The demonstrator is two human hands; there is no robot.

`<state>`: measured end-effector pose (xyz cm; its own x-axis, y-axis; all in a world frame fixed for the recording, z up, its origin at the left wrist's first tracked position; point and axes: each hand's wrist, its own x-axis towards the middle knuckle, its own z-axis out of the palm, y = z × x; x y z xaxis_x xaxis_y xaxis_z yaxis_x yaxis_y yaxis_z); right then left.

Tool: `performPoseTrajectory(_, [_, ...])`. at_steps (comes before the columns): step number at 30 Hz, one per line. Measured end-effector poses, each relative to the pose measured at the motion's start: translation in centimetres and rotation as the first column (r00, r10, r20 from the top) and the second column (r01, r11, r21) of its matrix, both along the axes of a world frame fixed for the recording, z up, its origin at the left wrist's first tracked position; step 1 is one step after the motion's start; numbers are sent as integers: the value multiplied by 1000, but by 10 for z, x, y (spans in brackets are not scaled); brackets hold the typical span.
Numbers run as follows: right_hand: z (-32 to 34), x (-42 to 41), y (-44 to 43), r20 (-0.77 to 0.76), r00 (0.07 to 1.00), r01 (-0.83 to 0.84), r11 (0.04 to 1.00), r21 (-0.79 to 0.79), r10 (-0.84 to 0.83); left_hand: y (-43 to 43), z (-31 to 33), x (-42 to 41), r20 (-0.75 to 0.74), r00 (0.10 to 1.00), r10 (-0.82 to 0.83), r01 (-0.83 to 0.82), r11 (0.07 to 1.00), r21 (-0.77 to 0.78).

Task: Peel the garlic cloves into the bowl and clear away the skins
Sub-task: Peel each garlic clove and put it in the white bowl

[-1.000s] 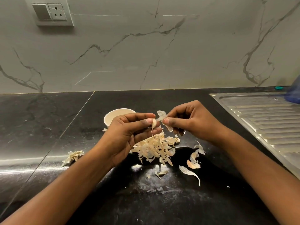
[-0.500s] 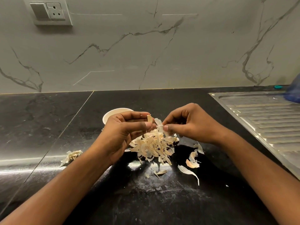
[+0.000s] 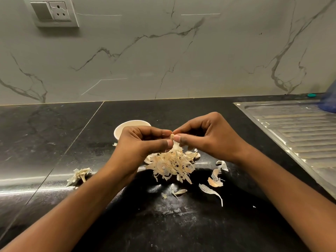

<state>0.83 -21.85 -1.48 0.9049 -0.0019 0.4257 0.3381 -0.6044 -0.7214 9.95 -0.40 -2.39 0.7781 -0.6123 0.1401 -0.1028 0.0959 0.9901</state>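
Roughly mid-task, I'm judging, going by the mess. Both hands are working one garlic clove in the air, right above the skin pile and just in front of the bowl. The left hand is pinching the clove between thumb and forefinger, with the other fingers curling under. The right hand is pinching the clove's top end the same way, its thumb tip nearly touching the left's, and it's probably picking at the skin. This clove isn't going into the bowl yet. Done so far: plenty of peeling, since the pile is sitting thick on the black counter. Loose skins are lying scattered to the right of the pile, and a separate clump is lying well apart on the left. Left to do: finishing this clove, dropping it in, then the whole clearing step, because nothing is looking swept yet. I can't tell whether unpeeled cloves are hiding under the pile, and one pinkish piece among the loose skins could be either. Containers: the small white bowl is standing upright behind the left hand, which is partly covering it. Its inside isn't showing from this angle, so the contents are unknown. The steel drainboard is running along the right edge, with a blue object sitting at its far corner.
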Motion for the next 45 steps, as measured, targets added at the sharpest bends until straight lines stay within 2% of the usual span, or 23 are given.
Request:
performPoseTrajectory(7, [-3, 1, 2, -7, 1000, 13, 1000, -10, -13, -1, -1, -3, 115, 993, 23, -25, 1000, 17])
performPoseTrajectory(13, [-9, 3, 11, 83, 993, 82, 996, 21, -83, -3, -1, -7, 104, 994, 42, -40, 999, -23])
performPoseTrajectory(23, [-7, 2, 15, 144, 979, 135, 988, 80, -146, -5, 0, -6, -93, 992, -81, 65, 985, -160])
performPoseTrajectory(32, [-5, -1, 15, 109, 989, 85, 992, 94, -96, -8, 2, -4, -291, 954, -73, -12, 960, -281])
performPoseTrajectory(38, [-3, -3, 12, 83, 997, -9, 994, 109, 0, -4, 4, 4, -358, 934, -16, -102, 945, -309])
performPoseTrajectory(45, [-5, 2, 3, 62, 996, 60, 997, 40, -63, -5, 2, 3, -326, 945, -37, -53, 964, -260])
